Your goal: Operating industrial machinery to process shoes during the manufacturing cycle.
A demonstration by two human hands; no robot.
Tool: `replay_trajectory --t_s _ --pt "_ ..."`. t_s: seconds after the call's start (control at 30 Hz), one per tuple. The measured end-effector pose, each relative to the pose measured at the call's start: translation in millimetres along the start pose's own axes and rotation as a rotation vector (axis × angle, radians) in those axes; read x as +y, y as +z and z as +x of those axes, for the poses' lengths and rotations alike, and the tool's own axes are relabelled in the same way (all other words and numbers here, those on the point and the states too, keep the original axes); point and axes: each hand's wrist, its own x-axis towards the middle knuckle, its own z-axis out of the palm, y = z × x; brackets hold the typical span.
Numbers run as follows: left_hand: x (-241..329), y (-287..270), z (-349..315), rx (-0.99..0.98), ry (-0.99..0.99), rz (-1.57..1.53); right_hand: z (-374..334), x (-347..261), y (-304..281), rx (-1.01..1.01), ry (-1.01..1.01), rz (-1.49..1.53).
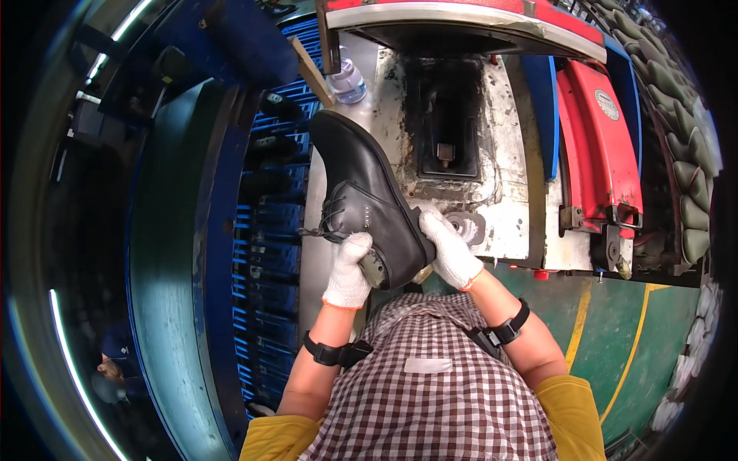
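A black lace-up shoe (355, 184) is held up in front of me on its side, toe pointing to the far left and heel toward me. At its collar my left hand (350, 269), in a white knitted glove, is closed, thumb against the upper. A greenish, worn shoe last (373, 269) shows in the shoe's opening beside that hand. My right hand (450, 247), gloved the same way, grips the heel and sole edge; some of its fingers are hidden behind the shoe. Dark laces hang loosely tied on the shoe's left side.
Beyond the shoe is a stained white machine table (503, 154) with a dark recess (450, 115). A plastic bottle (348, 83) stands at its far left. A red machine arm (596, 146) is at right, a blue-slatted rack (265, 265) and a conveyor belt (173, 253) at left.
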Motion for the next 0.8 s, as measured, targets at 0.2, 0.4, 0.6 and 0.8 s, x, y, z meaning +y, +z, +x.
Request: replay_trajectory --t_s 0.2,0.4,0.6,0.8 --pt "13 -4 -11 0.123 0.038 -0.087 -4 -12 7 -0.010 -0.220 -0.613" --pt "18 -115 43 0.556 0.073 -0.041 -10 -1 -55 0.484 -0.689 -1.402" --pt "45 -282 135 0.684 0.072 -0.058 -6 18 -70 0.464 -0.702 -1.594" --pt "120 -375 198 0.757 0.187 0.062 -4 13 -69 0.452 -0.682 -1.643"
